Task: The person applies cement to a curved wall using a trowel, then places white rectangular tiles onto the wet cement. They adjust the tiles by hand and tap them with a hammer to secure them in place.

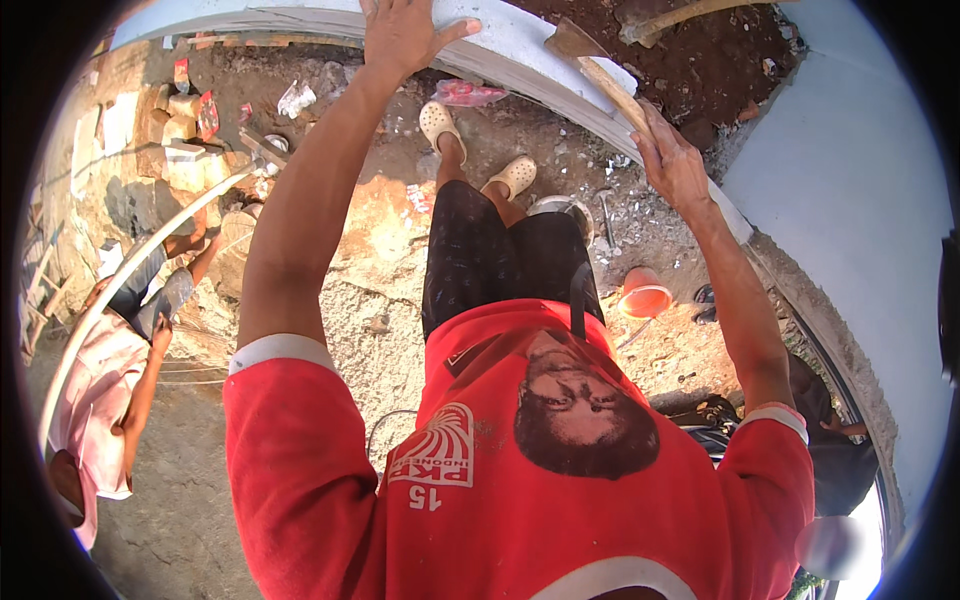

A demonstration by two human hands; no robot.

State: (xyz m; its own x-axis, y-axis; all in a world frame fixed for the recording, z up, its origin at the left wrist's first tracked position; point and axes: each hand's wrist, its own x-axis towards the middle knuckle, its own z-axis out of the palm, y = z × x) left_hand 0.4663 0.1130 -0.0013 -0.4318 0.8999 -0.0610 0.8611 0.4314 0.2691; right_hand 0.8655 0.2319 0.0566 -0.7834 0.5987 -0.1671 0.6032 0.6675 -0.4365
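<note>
My right hand [672,160] is closed round the wooden handle of a hatchet [612,88]. Its dark, worn head [575,40] lies over the top of a low white wall [510,40]. On the same wall, further left, my left hand [402,38] rests with the thumb stretched out; the fingertips are cut off by the upper edge of the picture. Nothing shows in that hand. Beyond the wall is dark brown soil [690,85], where a tool with a wooden handle [705,10] lies, its head partly against the earth.
An orange-red bucket [645,295] stands on the rough ground to the right of my legs. Cut wood blocks [180,130] and litter lie at the far left. A person in a pink shirt [100,390] is at the left, another person in dark clothes [835,440] at the right.
</note>
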